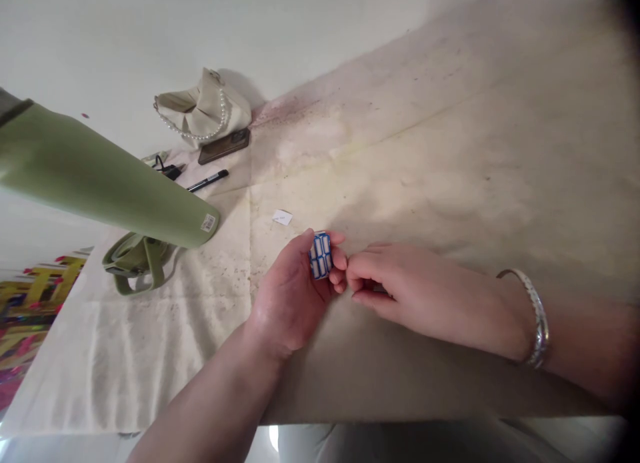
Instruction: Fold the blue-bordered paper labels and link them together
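Observation:
My left hand [295, 293], palm up, is closed around a small label sheet [321, 256]. The sheet has white rectangles edged in blue, and my thumb and fingers hold it at its sides. Close against those fingertips is my right hand [400, 279], its thumb and fingers drawn together in a pinch. What is between them, if anything, is hidden. A silvery bangle [533, 319] circles the right wrist. Just beyond the left hand, a small white slip of paper [283, 217] with faint dark marks lies on the tablecloth [425, 163].
A tall green bottle [115, 176] stands at the left, with a green strap [135, 259] beside its base. Behind it are a black pen [209, 181], a phone [225, 146] and a cream bag [205, 106] with a beaded strap. The table's front edge runs below my arms.

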A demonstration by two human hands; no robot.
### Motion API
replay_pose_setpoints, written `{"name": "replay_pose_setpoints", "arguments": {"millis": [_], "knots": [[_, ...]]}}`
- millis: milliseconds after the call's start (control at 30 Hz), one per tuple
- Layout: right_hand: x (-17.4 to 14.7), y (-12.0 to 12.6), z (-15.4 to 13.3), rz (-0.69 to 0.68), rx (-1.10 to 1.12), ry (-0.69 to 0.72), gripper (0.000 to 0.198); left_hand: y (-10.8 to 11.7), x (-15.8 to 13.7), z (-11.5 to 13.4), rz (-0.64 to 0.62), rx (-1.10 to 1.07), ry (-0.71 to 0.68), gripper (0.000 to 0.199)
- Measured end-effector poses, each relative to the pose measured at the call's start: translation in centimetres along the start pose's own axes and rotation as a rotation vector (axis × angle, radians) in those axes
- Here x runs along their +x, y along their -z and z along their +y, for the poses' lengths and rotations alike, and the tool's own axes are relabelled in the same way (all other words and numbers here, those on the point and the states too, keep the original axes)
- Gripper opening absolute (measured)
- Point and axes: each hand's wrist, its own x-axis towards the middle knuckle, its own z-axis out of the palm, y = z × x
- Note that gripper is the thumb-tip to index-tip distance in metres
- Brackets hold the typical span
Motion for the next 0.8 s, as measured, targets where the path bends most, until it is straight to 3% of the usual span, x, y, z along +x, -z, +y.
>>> {"name": "replay_pose_setpoints", "arguments": {"millis": [367,800], "knots": [[0.30,0.26,-0.37,0.181,0.409,-0.152,0.008,0.00,0.05,-0.16,-0.010,-0.015,0.003,0.035],[0.09,0.11,-0.20,0.272,0.292,-0.086,0.008,-0.16,0.04,-0.31,0.015,0.009,0.011,0.029]]}}
